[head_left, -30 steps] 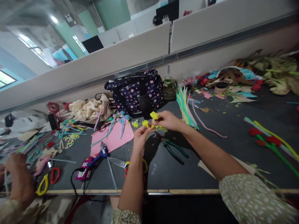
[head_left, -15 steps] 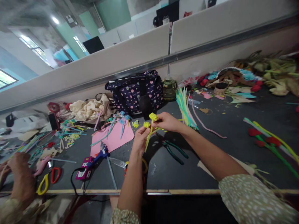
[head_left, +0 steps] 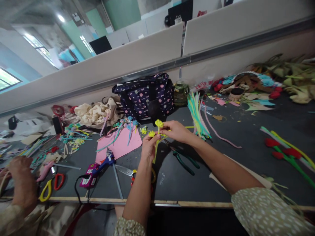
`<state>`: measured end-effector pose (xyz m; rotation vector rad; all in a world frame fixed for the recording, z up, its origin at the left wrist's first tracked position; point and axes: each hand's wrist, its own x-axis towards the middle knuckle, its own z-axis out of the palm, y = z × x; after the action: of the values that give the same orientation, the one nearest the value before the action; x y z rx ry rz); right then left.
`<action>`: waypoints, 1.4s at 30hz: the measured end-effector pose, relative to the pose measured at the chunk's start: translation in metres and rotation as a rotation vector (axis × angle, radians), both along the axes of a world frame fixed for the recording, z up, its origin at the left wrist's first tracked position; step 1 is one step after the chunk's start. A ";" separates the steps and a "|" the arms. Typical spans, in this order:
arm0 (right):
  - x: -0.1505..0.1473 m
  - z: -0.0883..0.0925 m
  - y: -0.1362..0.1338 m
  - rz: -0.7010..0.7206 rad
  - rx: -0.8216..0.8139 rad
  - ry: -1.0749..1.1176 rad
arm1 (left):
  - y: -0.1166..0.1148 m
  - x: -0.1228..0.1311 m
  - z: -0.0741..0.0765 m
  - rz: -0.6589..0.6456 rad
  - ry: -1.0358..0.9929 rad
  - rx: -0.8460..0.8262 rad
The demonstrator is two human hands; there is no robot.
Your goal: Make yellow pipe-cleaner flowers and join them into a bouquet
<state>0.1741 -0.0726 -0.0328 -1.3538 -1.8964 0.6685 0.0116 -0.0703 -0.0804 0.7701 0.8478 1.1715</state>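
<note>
My left hand (head_left: 147, 147) and my right hand (head_left: 176, 131) meet above the dark table (head_left: 172, 177), both pinched on small yellow pipe-cleaner flowers (head_left: 158, 124) with yellow-green stems (head_left: 155, 152). One flower head stands up between the hands, a second sits at my left fingertips. The stems hang down below my left hand. Green-handled pliers (head_left: 184, 159) lie on the table just under my right wrist.
A pink sheet (head_left: 118, 146), a blue glue gun (head_left: 97, 167), scissors (head_left: 128, 171), a polka-dot bag (head_left: 145, 98), a bundle of pipe cleaners (head_left: 197, 114) and red flowers on green stems (head_left: 285, 152) lie around. Another person's hand (head_left: 21, 178) works at the left edge.
The stems have swung from lying sideways between my hands to hanging downward. My hands have drawn slightly closer together; the view shifted a little.
</note>
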 end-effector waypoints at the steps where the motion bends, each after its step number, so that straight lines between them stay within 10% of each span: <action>1: -0.001 0.000 0.000 -0.004 0.001 -0.001 | 0.000 0.000 -0.001 0.008 -0.006 0.006; 15: -0.011 0.004 -0.010 -0.131 0.010 -0.152 | -0.001 -0.001 -0.009 0.359 0.359 0.519; 29: -0.022 -0.010 -0.006 0.078 -0.229 0.583 | -0.008 -0.010 -0.006 0.648 0.820 1.093; 42: 0.011 0.000 0.000 0.052 0.031 0.316 | -0.014 -0.005 0.008 0.162 0.115 0.606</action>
<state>0.1851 -0.0731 -0.0324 -1.1087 -1.6849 0.8235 0.0065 -0.0842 -0.0724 1.2885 0.6559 1.5681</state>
